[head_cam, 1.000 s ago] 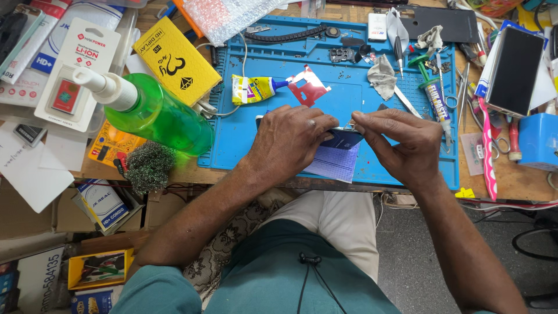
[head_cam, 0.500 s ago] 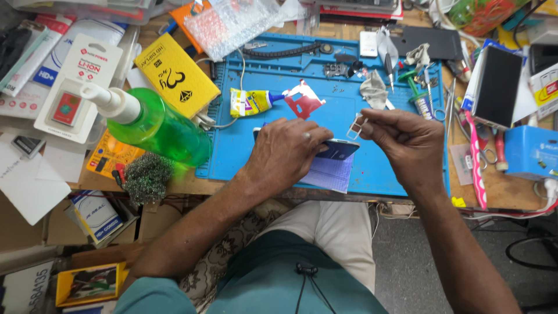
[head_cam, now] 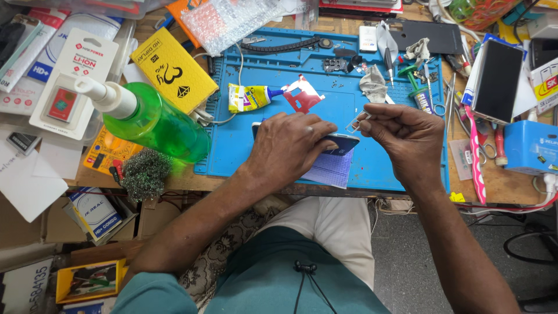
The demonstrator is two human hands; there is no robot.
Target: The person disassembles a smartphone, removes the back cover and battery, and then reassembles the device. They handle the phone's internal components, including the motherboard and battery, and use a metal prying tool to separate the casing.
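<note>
Left hand (head_cam: pixel 290 145) fingers pressed flat on the smartphone (head_cam: pixel 340 143), right hand (head_cam: pixel 401 136) fingers pinched on the tiny SIM tray (head_cam: pixel 354 123): loosen that pinch and it could vanish among the clutter.

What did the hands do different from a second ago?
The right hand lifted off the dark phone and drew away to the right, now pinching a small pale tray-like piece in its fingertips. The left hand stayed pressing the phone on the blue mat. The green bottle stayed put.
</note>
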